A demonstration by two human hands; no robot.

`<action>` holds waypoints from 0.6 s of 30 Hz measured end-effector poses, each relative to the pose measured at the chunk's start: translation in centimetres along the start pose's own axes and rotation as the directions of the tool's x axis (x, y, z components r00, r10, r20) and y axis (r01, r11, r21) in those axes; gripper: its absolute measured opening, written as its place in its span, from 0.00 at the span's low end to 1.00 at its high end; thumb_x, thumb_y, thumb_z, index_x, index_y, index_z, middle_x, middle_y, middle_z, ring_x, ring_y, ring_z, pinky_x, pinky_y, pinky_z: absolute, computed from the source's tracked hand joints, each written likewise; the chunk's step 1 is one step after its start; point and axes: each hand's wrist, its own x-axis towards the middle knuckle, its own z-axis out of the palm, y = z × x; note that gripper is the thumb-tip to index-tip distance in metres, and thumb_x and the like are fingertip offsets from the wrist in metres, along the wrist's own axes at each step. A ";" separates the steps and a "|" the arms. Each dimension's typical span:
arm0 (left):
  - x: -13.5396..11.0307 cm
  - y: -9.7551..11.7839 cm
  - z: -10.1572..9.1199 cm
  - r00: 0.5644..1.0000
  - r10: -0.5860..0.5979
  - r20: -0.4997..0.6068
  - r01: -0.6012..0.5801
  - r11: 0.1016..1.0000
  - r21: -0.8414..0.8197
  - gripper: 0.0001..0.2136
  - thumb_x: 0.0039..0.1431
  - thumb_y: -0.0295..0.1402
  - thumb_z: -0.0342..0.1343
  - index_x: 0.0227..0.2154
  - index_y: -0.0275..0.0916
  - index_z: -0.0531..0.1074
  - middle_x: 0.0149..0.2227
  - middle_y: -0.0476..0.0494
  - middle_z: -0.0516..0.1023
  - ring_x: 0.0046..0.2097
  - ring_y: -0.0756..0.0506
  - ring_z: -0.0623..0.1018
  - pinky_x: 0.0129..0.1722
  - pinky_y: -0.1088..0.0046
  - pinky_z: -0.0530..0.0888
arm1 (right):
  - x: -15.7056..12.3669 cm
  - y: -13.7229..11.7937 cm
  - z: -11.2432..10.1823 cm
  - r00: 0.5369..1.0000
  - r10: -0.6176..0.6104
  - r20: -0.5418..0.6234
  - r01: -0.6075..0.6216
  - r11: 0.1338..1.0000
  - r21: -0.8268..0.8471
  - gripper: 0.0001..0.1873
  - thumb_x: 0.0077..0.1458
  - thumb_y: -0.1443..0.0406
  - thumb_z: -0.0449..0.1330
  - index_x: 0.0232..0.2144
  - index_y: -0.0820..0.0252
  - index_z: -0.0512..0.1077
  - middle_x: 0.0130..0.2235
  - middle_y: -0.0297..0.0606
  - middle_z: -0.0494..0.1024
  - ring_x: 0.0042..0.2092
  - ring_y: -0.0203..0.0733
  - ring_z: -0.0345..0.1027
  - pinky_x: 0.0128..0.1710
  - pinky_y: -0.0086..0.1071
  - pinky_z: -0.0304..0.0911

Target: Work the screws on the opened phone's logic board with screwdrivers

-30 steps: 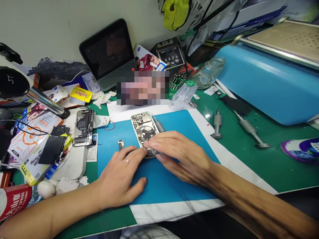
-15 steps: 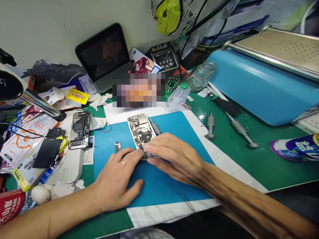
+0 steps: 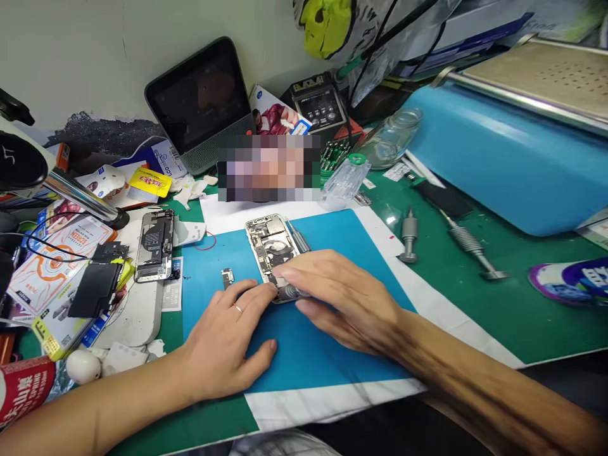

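An opened phone [image 3: 273,244] lies on the blue mat [image 3: 304,367], its inner parts exposed. My left hand [image 3: 228,335] rests on the mat, fingers stretched out, with the fingertips at the phone's lower left edge. Over the phone's lower end, my right hand [image 3: 346,297] has a grey screwdriver [image 3: 289,292] between thumb and fingers; its tip is hidden. A second small screwdriver [image 3: 298,237] lies along the phone's right side. Left of the phone is a small loose phone part [image 3: 228,277].
Another opened phone [image 3: 156,246] lies at the left, beside boxes and a black part [image 3: 95,290]. To the right are a short screwdriver [image 3: 409,235], a longer grey-handled tool [image 3: 468,244] and a can [image 3: 570,282]. A glass jar [image 3: 392,139] lies behind.
The whole view has shifted slightly, so the bench things sit a little farther right. My right fingers have shifted slightly around the screwdriver; my left hand stays by the phone.
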 end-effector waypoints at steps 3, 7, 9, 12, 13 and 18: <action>-0.1 0.0 0.0 1.000 0.004 0.004 -0.004 1.000 0.005 0.31 0.64 0.35 0.54 0.67 0.40 0.49 0.64 0.38 0.65 0.64 0.35 0.62 0.57 0.53 0.67 | 0.0 0.0 -0.1 1.000 0.014 0.014 -0.014 1.000 0.023 0.24 0.63 0.75 0.55 0.60 0.62 0.63 0.45 0.42 0.81 0.46 0.40 0.74 0.45 0.37 0.74; -0.1 0.0 0.1 1.000 -0.003 0.003 0.003 1.000 0.012 0.29 0.64 0.35 0.54 0.65 0.40 0.52 0.62 0.38 0.68 0.63 0.35 0.63 0.55 0.53 0.68 | 0.1 -0.1 0.0 1.000 -0.005 0.016 0.004 1.000 0.022 0.21 0.63 0.72 0.59 0.57 0.58 0.65 0.40 0.39 0.80 0.39 0.39 0.74 0.38 0.36 0.72; 0.0 0.0 0.1 1.000 -0.003 0.002 0.003 1.000 0.009 0.30 0.64 0.35 0.55 0.65 0.40 0.51 0.63 0.38 0.67 0.63 0.35 0.62 0.55 0.53 0.68 | 0.1 0.0 0.0 1.000 -0.017 -0.001 0.017 0.999 0.034 0.20 0.64 0.70 0.57 0.58 0.61 0.65 0.43 0.43 0.80 0.43 0.41 0.74 0.41 0.38 0.73; 0.0 0.0 0.0 1.000 0.004 0.003 -0.004 1.000 0.004 0.31 0.64 0.35 0.55 0.66 0.40 0.49 0.65 0.38 0.65 0.64 0.36 0.62 0.55 0.54 0.69 | 0.1 0.1 0.1 1.000 0.000 -0.002 0.000 0.999 0.050 0.22 0.64 0.74 0.54 0.60 0.65 0.63 0.48 0.47 0.79 0.50 0.42 0.74 0.47 0.40 0.74; 0.0 0.0 0.0 1.000 0.006 0.002 -0.006 1.000 0.003 0.32 0.64 0.35 0.55 0.67 0.39 0.49 0.65 0.38 0.65 0.64 0.36 0.62 0.55 0.54 0.69 | 0.1 0.1 0.1 1.000 0.006 0.005 -0.006 0.999 0.050 0.22 0.64 0.75 0.54 0.59 0.65 0.64 0.48 0.46 0.80 0.50 0.42 0.74 0.47 0.39 0.74; 0.1 0.0 0.0 1.000 0.002 -0.002 -0.002 1.000 0.004 0.30 0.64 0.35 0.54 0.66 0.40 0.50 0.64 0.38 0.66 0.64 0.35 0.63 0.56 0.53 0.68 | 0.0 0.3 0.2 0.999 -0.014 -0.029 0.015 1.000 0.013 0.21 0.62 0.73 0.59 0.57 0.61 0.66 0.39 0.41 0.79 0.40 0.41 0.73 0.41 0.38 0.74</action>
